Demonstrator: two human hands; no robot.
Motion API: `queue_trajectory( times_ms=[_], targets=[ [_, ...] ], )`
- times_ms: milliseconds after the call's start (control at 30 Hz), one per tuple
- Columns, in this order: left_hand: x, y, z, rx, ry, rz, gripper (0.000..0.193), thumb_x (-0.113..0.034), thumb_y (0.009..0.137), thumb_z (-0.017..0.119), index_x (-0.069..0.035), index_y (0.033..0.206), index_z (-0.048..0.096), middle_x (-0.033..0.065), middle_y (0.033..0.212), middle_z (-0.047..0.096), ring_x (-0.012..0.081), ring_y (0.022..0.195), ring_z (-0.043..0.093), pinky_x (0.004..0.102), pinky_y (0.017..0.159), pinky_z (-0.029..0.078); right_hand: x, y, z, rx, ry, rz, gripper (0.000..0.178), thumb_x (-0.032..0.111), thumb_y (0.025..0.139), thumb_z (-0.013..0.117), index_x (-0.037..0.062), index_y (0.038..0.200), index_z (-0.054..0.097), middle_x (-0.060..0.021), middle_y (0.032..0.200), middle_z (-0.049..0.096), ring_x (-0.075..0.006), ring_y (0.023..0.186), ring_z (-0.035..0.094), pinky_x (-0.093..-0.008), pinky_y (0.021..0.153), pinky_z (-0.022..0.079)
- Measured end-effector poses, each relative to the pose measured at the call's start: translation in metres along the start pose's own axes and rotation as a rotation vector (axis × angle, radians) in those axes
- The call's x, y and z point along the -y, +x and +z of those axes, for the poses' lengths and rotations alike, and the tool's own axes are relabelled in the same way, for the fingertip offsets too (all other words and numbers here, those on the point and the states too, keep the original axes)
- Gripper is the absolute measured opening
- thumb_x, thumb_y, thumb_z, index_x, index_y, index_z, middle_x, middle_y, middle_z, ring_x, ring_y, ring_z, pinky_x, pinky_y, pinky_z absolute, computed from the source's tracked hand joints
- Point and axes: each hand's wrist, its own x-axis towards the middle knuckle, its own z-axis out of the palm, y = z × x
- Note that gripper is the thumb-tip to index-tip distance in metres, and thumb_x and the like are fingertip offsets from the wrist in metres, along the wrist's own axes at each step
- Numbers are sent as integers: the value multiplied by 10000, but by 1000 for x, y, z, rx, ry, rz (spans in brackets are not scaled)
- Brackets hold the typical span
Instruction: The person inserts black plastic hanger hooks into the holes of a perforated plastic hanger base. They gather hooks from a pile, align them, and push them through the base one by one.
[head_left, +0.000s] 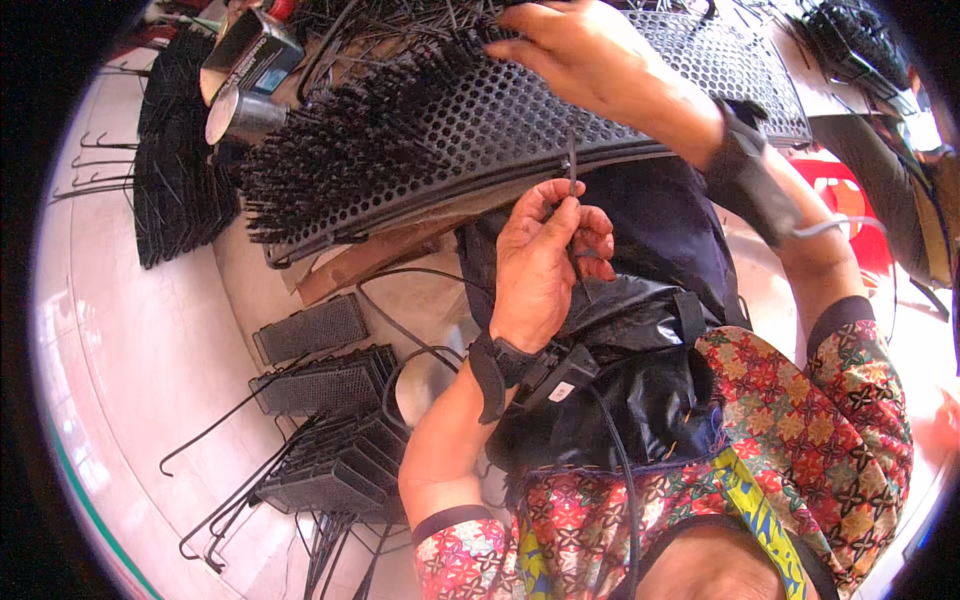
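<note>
In front of my body, my left hand (540, 255) is closed, with thumb and index finger pinching a thin dark strip (573, 160) that stands up near the edge of a black perforated panel (600, 118). Higher up, my right hand (595, 62) reaches over the panel, its fingertips apart and touching the edge of a dense patch of black bristle-like strands (365, 130). Those strands stand in the holes across the panel's left part. Whether a single strand lies between the right fingertips is too small to tell.
Black mesh baskets with long hooked wires (335, 465) lie on the floor at lower left. A stack of black mesh pieces (180, 150) stands at far left. Beside the panel are a metal can (245, 115) and a dark box (255, 55). A red plastic stool (850, 210) is at right.
</note>
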Motion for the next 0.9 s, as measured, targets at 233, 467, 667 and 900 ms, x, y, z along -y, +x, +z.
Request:
queue_trajectory(
  times_ms=[233,467,667,900],
  targets=[
    [-2,-2,12,-64,9,-10,194,-205,947,504,-75,1088,475,77,825,601,148,676,569,221,447,383,37,-42,-46,401,926,956,182,143,885,611,-33,930,628,-44,673,631,-70,547,577,-199,485,474],
    [-10,-4,11,-98,-3,35,222,-219,935,527,-78,1104,499,68,910,617,145,740,588,219,475,375,33,-32,-52,200,916,869,126,13,835,627,-53,942,619,-85,719,646,-118,602,613,-239,567,511],
    [-3,-1,8,-55,-144,1,296,-167,919,531,12,1151,494,135,1158,558,230,1044,565,326,754,485,3,-7,-26,-208,483,468,111,45,838,643,-13,933,645,-45,723,656,-90,632,628,-208,590,516],
    [0,-2,10,-4,-150,-24,369,-237,952,484,16,1220,464,173,1179,541,276,1070,556,432,910,480,-7,4,4,-293,265,170,117,102,759,702,39,829,633,-104,703,623,-233,618,624,-293,559,504]
  ],
)
